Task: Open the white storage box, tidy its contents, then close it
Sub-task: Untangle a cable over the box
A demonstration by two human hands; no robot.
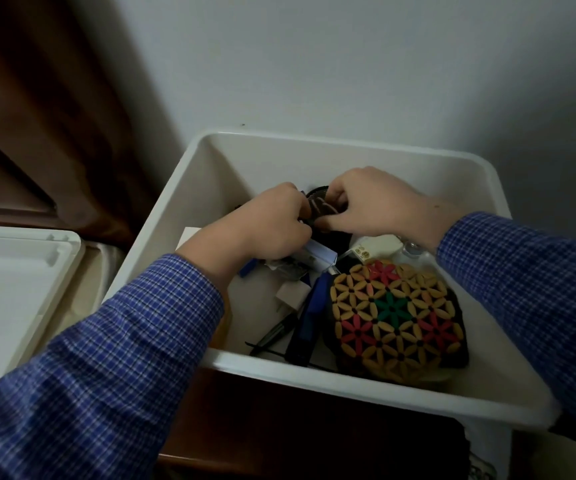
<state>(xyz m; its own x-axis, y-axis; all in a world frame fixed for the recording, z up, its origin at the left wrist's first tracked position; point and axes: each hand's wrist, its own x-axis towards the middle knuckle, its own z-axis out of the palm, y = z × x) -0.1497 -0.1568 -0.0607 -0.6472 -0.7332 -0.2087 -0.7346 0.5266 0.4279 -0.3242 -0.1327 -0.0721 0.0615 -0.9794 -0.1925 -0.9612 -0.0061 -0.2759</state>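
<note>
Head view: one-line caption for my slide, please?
Both hands grip a small dark item over the open white storage box, lid set aside at left.

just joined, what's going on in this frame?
A person in a blue checked shirt is tidying an open white storage box. Both hands are inside it: the left hand and right hand together grip a small dark item near the far side; what it is can't be told. A multicoloured flower-pattern mat, a blue tool and small white pieces lie loose in the box. The lid rests to the left, off the box.
</note>
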